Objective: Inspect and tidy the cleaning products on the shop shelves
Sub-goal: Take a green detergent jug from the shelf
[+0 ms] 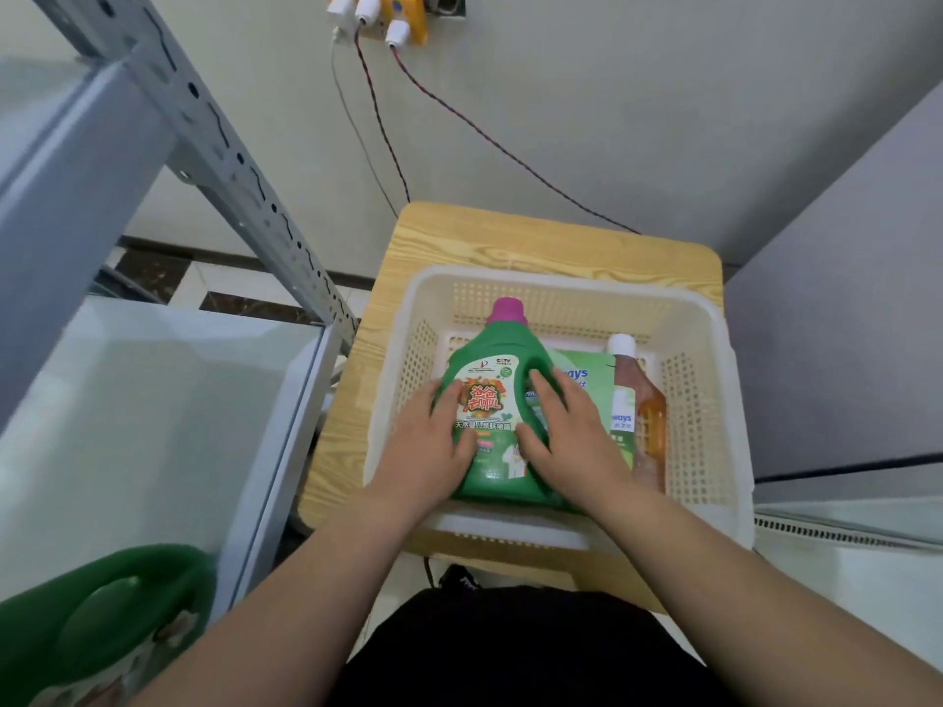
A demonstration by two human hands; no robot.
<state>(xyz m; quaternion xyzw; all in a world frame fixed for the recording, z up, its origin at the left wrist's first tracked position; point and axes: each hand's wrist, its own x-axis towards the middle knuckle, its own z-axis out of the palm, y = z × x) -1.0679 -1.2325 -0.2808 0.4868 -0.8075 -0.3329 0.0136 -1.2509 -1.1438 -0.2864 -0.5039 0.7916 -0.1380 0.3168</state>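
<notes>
A green detergent jug (492,390) with a purple cap lies label-up in a white perforated basket (709,400). My left hand (433,441) grips its left side, fingers curled over the label edge. My right hand (566,431) holds the right side, with fingers hooked into the jug's handle. Under and beside the jug lies a green refill pouch (592,385). An amber bottle (645,415) with a white cap lies along the basket's right side. Another green jug (102,620) stands on the shelf at the lower left.
The basket rests on a small wooden table (510,237) against a grey wall. A grey metal shelving unit (153,400) with a perforated post fills the left. Cables hang from a yellow socket box (403,17) above. A grey panel stands at the right.
</notes>
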